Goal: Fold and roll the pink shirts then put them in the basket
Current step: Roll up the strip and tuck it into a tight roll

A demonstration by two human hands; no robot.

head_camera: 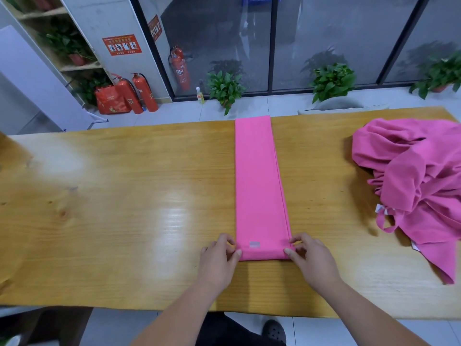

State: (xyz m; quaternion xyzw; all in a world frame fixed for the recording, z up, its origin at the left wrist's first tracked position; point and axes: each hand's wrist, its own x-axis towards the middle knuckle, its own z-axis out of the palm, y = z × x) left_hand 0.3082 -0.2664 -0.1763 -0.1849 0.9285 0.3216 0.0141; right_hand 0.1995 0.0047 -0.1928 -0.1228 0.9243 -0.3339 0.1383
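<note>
Wooden desk [112, 208] carried a pink shirt [259, 183] folded into a long strip. Left hand [219, 258] and right hand [311, 258] each pinched a corner of the strip's near end, where a first turn was rolled. An uneven grip would likely skew the roll, and slack turns might unravel. A heap of shirts [411, 183] lay right of the strip.

Bright overhead glare on table [124, 196]; edges bowed.

Fire extinguishers [139, 94], potted plants [225, 88], wooden table [124, 196].
</note>
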